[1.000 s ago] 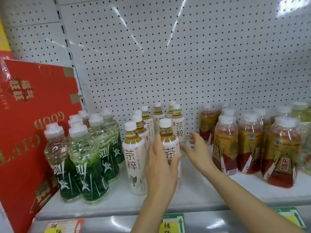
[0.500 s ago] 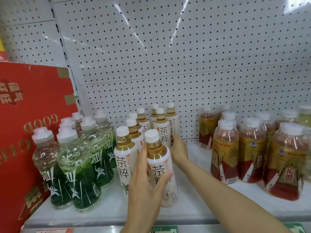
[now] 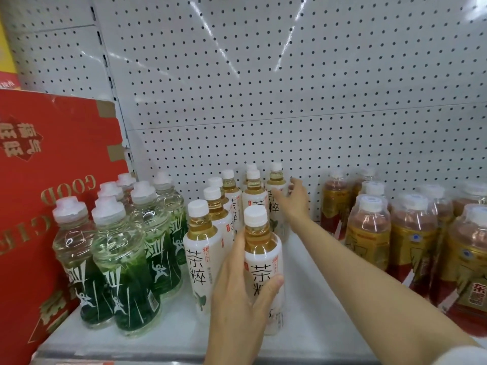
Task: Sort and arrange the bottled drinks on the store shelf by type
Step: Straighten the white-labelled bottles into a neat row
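While upright, front tea bottle (image 3: pixel 263 262) sits gripped by left hand (image 3: pixel 238 293).

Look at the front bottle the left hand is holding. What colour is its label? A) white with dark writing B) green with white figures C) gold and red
A: the left hand wraps around the front tea bottle, whose label is white with dark characters; the green bottles stand to its left and the gold and red bottles to its right.
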### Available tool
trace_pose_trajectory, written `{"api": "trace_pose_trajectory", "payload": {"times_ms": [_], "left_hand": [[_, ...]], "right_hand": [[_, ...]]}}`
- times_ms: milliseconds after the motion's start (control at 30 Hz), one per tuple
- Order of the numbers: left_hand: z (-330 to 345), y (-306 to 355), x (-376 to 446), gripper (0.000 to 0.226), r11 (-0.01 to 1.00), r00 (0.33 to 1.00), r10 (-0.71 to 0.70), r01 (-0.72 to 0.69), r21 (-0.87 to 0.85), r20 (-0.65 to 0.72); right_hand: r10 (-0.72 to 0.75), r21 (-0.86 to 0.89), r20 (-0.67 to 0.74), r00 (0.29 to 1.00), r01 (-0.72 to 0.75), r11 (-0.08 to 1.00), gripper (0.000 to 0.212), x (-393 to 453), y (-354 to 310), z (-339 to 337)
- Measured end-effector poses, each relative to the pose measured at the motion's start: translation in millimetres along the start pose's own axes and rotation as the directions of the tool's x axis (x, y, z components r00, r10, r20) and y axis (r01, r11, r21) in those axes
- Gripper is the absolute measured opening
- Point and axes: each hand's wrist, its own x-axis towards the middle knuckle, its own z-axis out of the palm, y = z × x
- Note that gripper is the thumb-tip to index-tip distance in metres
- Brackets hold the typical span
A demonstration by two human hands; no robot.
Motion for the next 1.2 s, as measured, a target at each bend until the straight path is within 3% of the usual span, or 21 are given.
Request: {"api": "trace_pose_trajectory", "payload": {"times_ms": [133, 400, 667, 867, 1067, 1133, 1200], "left_hand": [[-3.2, -6.1, 1.4, 0.092, 0.998, 0.999, -0.04, 0.039, -0.052, -0.017], [-9.5, -0.4, 2.3, 0.09, 0.995, 0.998, -0.057, 0.055, -0.082, -0.016], [-12.1, -2.4, -3.9, 0.089, 0.982, 0.994, -0.094, 0.084, -0.169, -0.053], [-14.1, -2.2, -13.4, 0.09, 0.965, 0.992, -0.107, 0.088, -0.247, -0.063], [-16.0, -4.3, -13.2, 0.094, 0.957, 0.992, -0.112, 0.094, -0.273, -0.053], [-15.9, -4.8, -16.0, 0.095, 0.952, 0.992, -0.113, 0.092, -0.292, -0.057], [-17.5, -3.5, -20.8, 0.097, 0.936, 0.989, -0.127, 0.094, -0.338, -0.078]], "right_hand": [[0.022, 0.016, 0.178, 0.984, -0.026, 1.0, 0.059, 7.6, 10.3, 1.2], [-0.012, -0.04, 0.108, 0.994, 0.017, 0.999, 0.057, -21.6, 14.9, -26.3], [-0.104, -0.043, 0.234, 0.967, 0.117, 0.992, 0.062, -91.2, -2.4, -45.2], [-0.142, -0.081, 0.186, 0.972, 0.16, 0.984, 0.058, -105.1, -11.8, -16.3], [-0.177, -0.157, 0.198, 0.964, 0.209, 0.965, 0.069, -97.7, -10.2, -5.9], [-0.174, -0.133, 0.205, 0.963, 0.204, 0.97, 0.068, -97.4, -10.5, -8.1], [-0.178, -0.068, 0.122, 0.976, 0.187, 0.98, 0.067, -94.4, -13.8, -16.7]]}}
